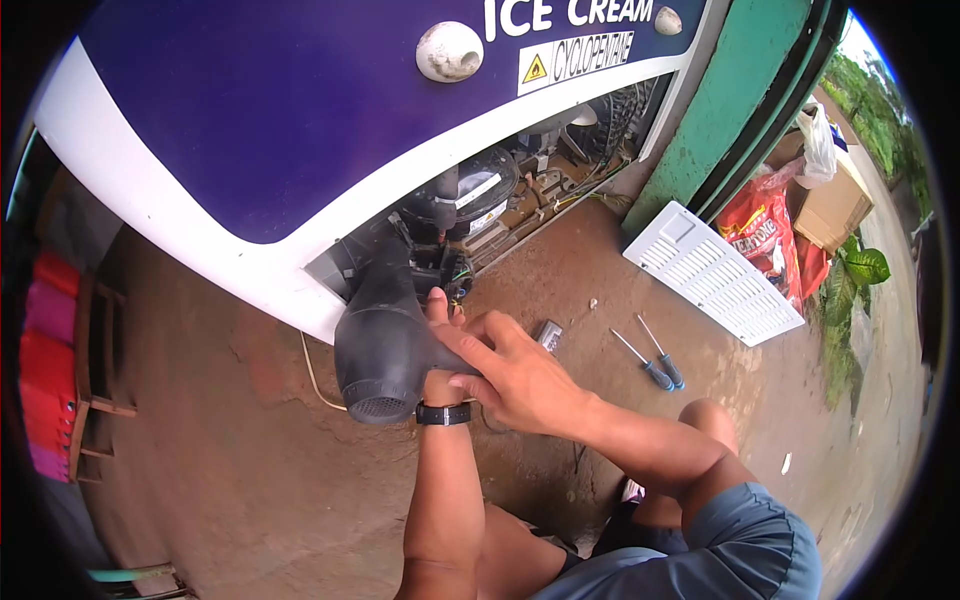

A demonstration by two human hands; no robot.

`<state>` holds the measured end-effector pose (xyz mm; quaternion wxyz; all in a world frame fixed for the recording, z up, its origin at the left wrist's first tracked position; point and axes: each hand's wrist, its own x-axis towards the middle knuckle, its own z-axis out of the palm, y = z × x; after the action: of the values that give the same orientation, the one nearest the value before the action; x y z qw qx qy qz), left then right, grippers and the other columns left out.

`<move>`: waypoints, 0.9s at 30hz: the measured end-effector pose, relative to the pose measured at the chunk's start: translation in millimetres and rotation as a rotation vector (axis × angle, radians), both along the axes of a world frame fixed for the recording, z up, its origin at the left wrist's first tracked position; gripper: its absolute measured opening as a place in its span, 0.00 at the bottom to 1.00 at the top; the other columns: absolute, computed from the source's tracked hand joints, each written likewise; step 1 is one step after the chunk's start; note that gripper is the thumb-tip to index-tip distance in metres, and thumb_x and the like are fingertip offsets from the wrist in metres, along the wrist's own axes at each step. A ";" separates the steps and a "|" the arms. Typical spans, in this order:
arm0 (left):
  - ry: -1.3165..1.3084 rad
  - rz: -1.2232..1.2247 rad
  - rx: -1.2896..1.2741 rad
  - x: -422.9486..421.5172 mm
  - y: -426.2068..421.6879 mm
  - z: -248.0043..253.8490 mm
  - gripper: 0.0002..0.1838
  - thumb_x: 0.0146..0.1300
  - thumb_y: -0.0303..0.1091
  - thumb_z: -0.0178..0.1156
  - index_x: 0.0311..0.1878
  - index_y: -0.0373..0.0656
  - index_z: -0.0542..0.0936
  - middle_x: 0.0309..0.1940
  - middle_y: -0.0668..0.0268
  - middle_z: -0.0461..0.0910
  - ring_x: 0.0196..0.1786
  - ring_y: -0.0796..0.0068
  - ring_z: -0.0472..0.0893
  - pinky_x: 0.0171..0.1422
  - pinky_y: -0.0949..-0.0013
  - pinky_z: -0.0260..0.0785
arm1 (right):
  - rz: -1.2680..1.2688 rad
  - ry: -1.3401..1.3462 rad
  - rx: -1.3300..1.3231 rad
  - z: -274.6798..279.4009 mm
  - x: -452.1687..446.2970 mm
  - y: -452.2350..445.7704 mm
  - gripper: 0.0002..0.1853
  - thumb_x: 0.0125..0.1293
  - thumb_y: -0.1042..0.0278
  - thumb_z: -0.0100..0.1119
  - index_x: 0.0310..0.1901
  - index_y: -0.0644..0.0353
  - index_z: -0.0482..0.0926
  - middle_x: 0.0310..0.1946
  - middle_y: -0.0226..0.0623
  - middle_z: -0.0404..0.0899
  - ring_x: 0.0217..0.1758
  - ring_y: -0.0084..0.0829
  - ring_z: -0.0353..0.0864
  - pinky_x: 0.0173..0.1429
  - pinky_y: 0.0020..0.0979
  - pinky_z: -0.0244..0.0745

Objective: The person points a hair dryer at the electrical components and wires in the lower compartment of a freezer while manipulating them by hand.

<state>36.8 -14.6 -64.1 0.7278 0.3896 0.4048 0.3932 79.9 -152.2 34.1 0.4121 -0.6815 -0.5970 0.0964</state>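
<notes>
Hair dryer (pixel 378 335) points its nozzle (pixel 383 270) lengthwise away, into the compressor bay (pixel 530 220), rear grille (pixel 383 407) facing back. Right hand (pixel 525 375) half-curls round its handle (pixel 440 356); left hand's (pixel 443 388) grip is hidden.

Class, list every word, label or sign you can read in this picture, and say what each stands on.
"ICE CREAM": blue cabinet panel.
"CYCLOPENTANE": white sticker, beside a flame warning triangle.
"TONE", ending a partly unclear word: red bag.
Too small to read: white labels on the black compressor.
</notes>
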 end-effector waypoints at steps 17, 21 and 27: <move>-0.191 -0.044 0.011 -4.6 0.6 -10.9 0.16 0.75 0.48 0.68 0.51 0.47 0.80 0.37 0.70 0.80 0.41 0.79 0.80 0.45 0.69 0.78 | -0.021 0.041 0.068 -6.2 9.0 -3.1 0.34 0.69 0.68 0.70 0.75 0.55 0.71 0.49 0.46 0.73 0.51 0.49 0.78 0.55 0.44 0.77; -0.259 -0.152 0.027 -15.0 -3.9 -11.1 0.13 0.77 0.42 0.64 0.55 0.44 0.80 0.43 0.68 0.82 0.47 0.76 0.82 0.50 0.68 0.79 | -0.005 0.150 0.068 -8.2 18.5 -4.5 0.33 0.70 0.69 0.69 0.76 0.56 0.70 0.49 0.47 0.73 0.52 0.48 0.78 0.56 0.42 0.77; -0.113 -0.036 0.141 -6.0 4.8 -47.5 0.24 0.73 0.35 0.68 0.66 0.37 0.73 0.58 0.61 0.81 0.59 0.69 0.81 0.64 0.63 0.76 | -0.035 0.218 0.079 -17.0 26.6 -9.1 0.32 0.73 0.68 0.68 0.75 0.59 0.69 0.51 0.46 0.74 0.52 0.47 0.78 0.59 0.41 0.76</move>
<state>30.8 -9.8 -111.6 0.7273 0.4244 0.3273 0.4288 106.4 -161.3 17.1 0.5027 -0.6605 -0.5400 0.1393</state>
